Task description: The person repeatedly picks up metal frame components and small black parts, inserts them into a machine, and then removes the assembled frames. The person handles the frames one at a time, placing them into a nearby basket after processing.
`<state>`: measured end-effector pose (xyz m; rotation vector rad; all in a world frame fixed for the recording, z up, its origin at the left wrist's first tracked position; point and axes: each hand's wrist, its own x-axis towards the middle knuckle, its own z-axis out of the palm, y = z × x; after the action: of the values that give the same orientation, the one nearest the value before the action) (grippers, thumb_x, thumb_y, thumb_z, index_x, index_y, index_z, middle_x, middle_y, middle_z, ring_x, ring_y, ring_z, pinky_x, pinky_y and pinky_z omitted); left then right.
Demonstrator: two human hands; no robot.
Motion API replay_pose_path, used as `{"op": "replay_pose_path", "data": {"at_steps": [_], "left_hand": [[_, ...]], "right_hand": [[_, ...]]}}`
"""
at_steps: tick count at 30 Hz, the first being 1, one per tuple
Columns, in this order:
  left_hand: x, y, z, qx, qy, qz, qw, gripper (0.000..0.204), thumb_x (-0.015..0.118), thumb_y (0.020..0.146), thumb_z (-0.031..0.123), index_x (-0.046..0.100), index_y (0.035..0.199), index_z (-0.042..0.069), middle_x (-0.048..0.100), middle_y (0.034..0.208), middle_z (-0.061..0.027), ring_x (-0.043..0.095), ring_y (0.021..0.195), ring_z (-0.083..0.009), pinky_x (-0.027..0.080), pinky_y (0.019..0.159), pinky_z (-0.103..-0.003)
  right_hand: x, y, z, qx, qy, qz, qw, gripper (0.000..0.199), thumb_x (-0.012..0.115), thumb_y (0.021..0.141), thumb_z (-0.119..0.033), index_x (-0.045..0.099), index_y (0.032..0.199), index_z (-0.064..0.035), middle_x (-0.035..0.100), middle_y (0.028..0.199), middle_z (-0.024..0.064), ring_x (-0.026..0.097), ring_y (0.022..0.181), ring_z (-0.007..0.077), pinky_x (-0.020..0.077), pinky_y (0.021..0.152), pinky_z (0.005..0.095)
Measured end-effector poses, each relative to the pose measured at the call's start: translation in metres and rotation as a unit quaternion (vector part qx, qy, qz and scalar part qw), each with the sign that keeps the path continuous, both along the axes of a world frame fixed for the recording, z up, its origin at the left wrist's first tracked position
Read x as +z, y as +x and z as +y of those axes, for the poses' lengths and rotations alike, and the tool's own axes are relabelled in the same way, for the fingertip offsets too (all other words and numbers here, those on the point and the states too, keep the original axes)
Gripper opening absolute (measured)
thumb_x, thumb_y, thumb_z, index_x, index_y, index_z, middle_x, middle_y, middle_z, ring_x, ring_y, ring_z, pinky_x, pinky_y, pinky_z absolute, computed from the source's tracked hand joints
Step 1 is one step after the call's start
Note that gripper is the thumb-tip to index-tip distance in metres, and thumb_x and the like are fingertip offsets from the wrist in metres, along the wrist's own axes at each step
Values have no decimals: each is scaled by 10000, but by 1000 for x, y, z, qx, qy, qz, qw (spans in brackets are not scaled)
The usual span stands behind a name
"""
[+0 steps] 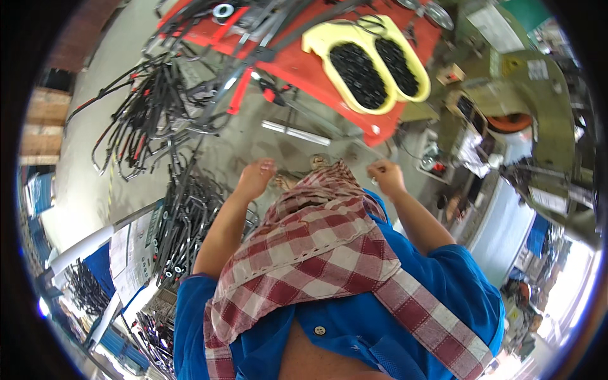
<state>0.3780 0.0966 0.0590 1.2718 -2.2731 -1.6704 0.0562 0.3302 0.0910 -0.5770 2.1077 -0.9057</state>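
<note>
My left hand (254,179) is raised beside the red-and-white checked apron (316,247), its fingers curled in. A small pale spot shows at its fingertips, too small to name. On the apron's other side is my right hand (386,176), its fingers also bent together; whatever they may hold is hidden. Both hands are short of the red table (297,76). A yellow two-well tray (324,56) sits on that table, its wells full of small black parts (358,75). Long black strips (272,35), some with red pieces, lie across the table's left part.
Black bent rods (149,104) with red bits are heaped on the left, with another bundle (183,209) nearer me. A green machine (506,95) stands at the right, above a box (434,161) of small items. A white bar (296,133) shows below the table edge.
</note>
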Motion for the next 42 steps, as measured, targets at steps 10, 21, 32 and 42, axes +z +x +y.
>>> {"op": "replay_pose_path", "data": {"at_steps": [10, 21, 32, 42], "left_hand": [[-28, -66, 150, 89, 52, -96, 990, 421, 611, 889, 355, 600, 1178, 50, 670, 1108, -152, 641, 1033, -276, 496, 893, -368], [-62, -55, 396, 235, 153, -173, 944, 398, 628, 865, 312, 623, 1141, 25, 678, 1050, -176, 653, 967, -292, 495, 873, -354], [-99, -5, 483, 371, 199, -152, 894, 381, 627, 880, 291, 621, 1129, 3, 681, 1038, -177, 657, 982, -281, 499, 887, -353], [-214, 81, 568, 492, 257, -110, 824, 352, 608, 870, 276, 634, 1100, 10, 687, 998, -175, 653, 972, -299, 504, 856, -366]], "right_hand": [[57, -182, 155, -150, -130, 240, 950, 292, 653, 897, -168, 579, 1105, 25, 644, 849, 77, 594, 756, 134, 484, 722, 262], [51, -251, 190, 52, -100, 181, 977, 185, 651, 904, -145, 632, 935, 37, 650, 882, 75, 608, 770, 133, 523, 672, 257], [44, -228, 175, -40, -103, 179, 978, 386, 636, 923, -251, 537, 1091, 82, 646, 983, 168, 651, 919, 244, 537, 850, 312], [31, -233, 158, -148, 2, 314, 938, 464, 700, 866, -323, 622, 1137, 46, 669, 984, 177, 667, 862, 279, 586, 768, 354]]}}
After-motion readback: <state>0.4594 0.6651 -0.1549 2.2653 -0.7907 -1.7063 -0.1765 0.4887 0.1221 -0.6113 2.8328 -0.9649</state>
